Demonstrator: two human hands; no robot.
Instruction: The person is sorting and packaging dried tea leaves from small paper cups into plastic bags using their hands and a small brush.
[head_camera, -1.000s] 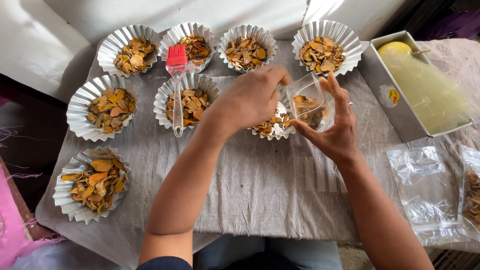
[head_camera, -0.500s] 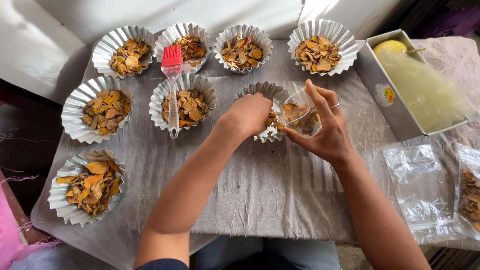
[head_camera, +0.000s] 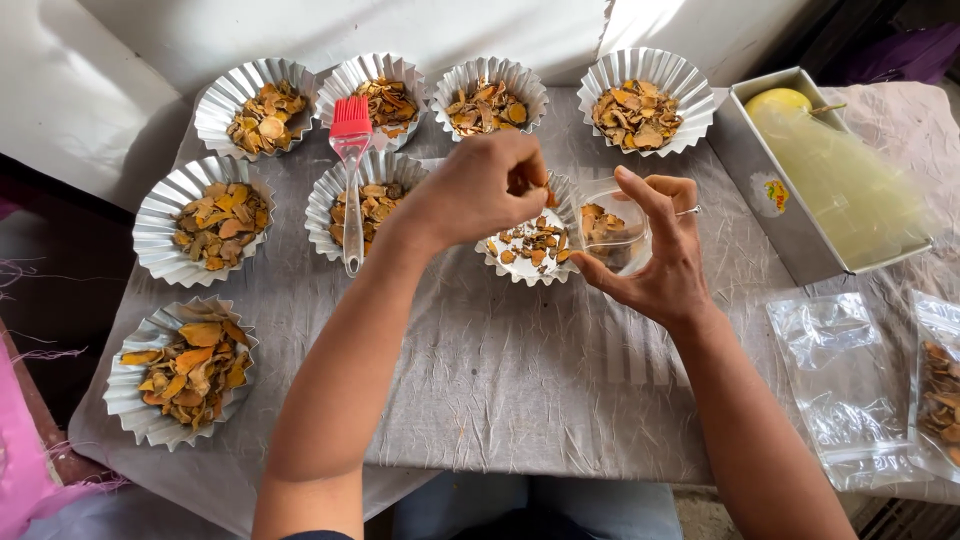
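Note:
My left hand (head_camera: 480, 188) hovers over the far rim of a fluted foil cup (head_camera: 503, 262) in the middle of the table, its fingertips pinched on a small orange dried slice (head_camera: 549, 198). This cup holds only a thin scatter of dried slices. Just right of it, touching its rim, my right hand (head_camera: 660, 255) grips a small clear plastic container (head_camera: 608, 232) tilted toward the cup, with several slices inside.
Several other foil cups full of dried yellow-orange slices stand at the back and left, such as one cup (head_camera: 150, 390). A red silicone brush (head_camera: 350, 125) lies across one cup. A metal tin (head_camera: 790, 235) of yellowish liquid stands at right, with clear plastic bags (head_camera: 835, 385) near the front right.
My left hand has drawn back from covering the middle cup and now pinches at its far rim, uncovering the slices in it. The right hand has lowered the clear container beside the cup.

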